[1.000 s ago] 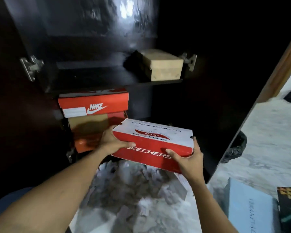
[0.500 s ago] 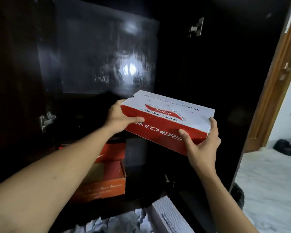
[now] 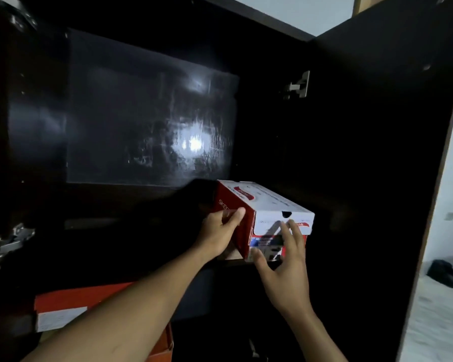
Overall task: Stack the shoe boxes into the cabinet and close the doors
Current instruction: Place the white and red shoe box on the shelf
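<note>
Head cam: the red and white cardboard shoe box (image 3: 268, 205) sits inside the dark wooden cabinet (image 3: 141, 100), right side, on top of something tan. Left hand (image 3: 219, 232) grips its red long side. Right hand (image 3: 283, 262) has fingers spread flat against the end label. 1 orange shoe box (image 3: 66, 304) sits lower left.

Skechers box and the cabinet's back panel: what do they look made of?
The Skechers box looks like printed cardboard, with matte red sides and a white lid, judging by its folded edges and the punched notch in the lid. The back panel is probably dark laminated board with a glossy finish, since it mirrors a bright light spot with streaks.
</note>
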`<state>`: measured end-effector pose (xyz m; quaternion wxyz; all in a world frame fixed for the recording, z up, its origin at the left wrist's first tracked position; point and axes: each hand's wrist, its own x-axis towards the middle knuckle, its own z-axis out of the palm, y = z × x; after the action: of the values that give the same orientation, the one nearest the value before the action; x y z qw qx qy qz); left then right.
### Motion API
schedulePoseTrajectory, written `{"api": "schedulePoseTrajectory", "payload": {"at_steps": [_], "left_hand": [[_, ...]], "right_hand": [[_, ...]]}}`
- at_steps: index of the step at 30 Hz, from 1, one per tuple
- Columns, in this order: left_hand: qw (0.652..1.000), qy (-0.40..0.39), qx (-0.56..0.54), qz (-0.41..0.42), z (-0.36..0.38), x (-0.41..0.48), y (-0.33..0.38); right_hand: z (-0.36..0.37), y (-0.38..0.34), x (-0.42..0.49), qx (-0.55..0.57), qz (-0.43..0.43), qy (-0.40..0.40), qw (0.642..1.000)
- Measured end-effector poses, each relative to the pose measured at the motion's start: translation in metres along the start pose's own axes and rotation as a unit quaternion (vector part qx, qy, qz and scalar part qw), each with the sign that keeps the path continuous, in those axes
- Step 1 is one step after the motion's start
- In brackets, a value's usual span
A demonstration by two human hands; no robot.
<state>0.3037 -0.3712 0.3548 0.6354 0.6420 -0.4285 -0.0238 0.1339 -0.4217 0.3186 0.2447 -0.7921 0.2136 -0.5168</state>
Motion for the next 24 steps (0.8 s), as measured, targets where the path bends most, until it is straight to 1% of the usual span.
{"api": "schedulePoseTrajectory", "payload": {"at_steps": [2,3,6,8,11,15,19,21,22,24], "left_hand": [[1.0,-0.025,-0.006,0.01,0.003,0.003,-0.004],[0.999,-0.027,0.028,0.019,0.004,0.006,-0.01],[0.994,-0.004,0.105,0.039,0.004,0.02,-0.022],[0.992,0.017,0.122,0.037,0.004,0.031,-0.031],[0.99,0.021,0.137,0.029,0.001,0.041,-0.037],[0.983,0.036,0.18,0.029,0.0,0.063,-0.048],[0.977,0.037,0.209,-0.011,0.002,0.08,-0.063],[0.969,0.035,0.242,-0.026,0.002,0.077,-0.058],[0.963,0.039,0.264,-0.029,0.003,0.071,-0.053],[0.953,0.067,0.296,-0.006,0.009,0.051,-0.041]], "right_hand": [[0.002,0.014,0.018,-0.005,-0.006,-0.035,0.999],[0.004,0.019,0.027,-0.004,-0.012,-0.048,0.999],[0.009,0.032,0.051,-0.006,-0.016,-0.082,0.996],[0.017,0.04,0.063,-0.031,-0.021,-0.12,0.992],[0.036,0.05,0.075,-0.076,-0.026,-0.174,0.981],[0.059,0.055,0.086,-0.073,0.003,-0.232,0.97],[0.068,0.061,0.093,-0.061,0.029,-0.245,0.967],[0.063,0.06,0.091,-0.043,0.041,-0.248,0.967],[0.058,0.06,0.089,-0.041,0.041,-0.236,0.97],[0.043,0.062,0.078,-0.035,0.044,-0.195,0.979]]}}
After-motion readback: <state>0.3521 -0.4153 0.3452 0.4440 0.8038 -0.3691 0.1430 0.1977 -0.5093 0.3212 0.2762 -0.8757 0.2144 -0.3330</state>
